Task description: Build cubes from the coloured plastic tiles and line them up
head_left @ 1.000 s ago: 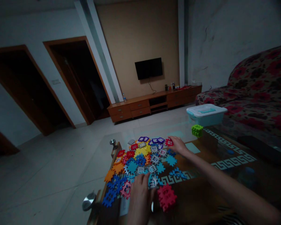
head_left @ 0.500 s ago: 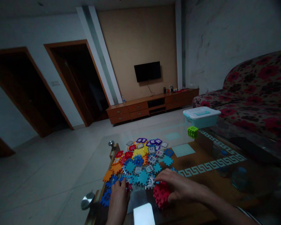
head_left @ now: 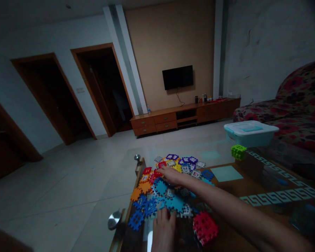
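Note:
My right hand reaches over a pile of coloured plastic interlocking tiles, its fingertips at a red tile near the pile's far left. The fingers are stretched out, and I cannot see a tile lifted in them. Close to me, my left hand rests with fingers extended at the pile's near edge, below light-blue tiles and to the right of dark-blue tiles. A red cube built of such tiles stands on the glass table beneath my right forearm, touched by neither hand.
A green tile cube stands at the table's far right, before a lidded turquoise storage box. Metal knobs line the table's left edge. Bottles show dimly at the right. A floral sofa is beyond.
My right hand has let go of the red cube and moved forward and left onto the pile. My left hand stays near the pile's front edge. The view has turned left.

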`<state>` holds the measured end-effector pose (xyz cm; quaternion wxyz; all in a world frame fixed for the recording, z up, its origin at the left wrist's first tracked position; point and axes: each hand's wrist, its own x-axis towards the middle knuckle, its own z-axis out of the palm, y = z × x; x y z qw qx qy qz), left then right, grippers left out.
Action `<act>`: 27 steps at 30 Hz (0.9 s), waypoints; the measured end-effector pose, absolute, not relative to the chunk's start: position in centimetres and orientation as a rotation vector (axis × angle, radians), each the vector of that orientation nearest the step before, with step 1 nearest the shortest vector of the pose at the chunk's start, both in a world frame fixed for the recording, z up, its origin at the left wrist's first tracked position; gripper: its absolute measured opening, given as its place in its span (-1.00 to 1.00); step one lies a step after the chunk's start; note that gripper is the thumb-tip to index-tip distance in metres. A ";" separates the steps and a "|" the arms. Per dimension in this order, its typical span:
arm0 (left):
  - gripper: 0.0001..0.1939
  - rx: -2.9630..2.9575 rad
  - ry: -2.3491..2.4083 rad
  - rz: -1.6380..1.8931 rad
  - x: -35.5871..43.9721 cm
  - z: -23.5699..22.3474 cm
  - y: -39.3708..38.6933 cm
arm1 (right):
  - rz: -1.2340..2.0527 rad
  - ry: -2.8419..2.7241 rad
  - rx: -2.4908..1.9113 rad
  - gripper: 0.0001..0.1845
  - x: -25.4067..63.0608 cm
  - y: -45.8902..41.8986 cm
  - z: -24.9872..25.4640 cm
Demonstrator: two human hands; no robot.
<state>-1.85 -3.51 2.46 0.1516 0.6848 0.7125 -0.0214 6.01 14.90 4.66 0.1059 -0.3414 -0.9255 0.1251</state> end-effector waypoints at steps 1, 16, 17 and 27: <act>-0.30 1.930 2.045 -0.094 -1.9 2.4 -3.7 | 0.362 -2.744 -1.016 -0.50 4.6 15.6 4.6; -0.47 1.771 2.092 -0.093 -2.6 3.3 -3.4 | 0.257 -2.786 -1.239 -0.63 1.6 17.8 6.0; -0.48 1.767 2.099 -0.091 -2.6 3.2 -3.5 | 0.265 -2.745 -1.254 -0.66 2.5 17.6 6.2; -0.64 1.916 2.160 0.013 -1.5 2.4 -4.4 | 0.453 -2.271 -1.169 -0.71 13.9 10.1 7.9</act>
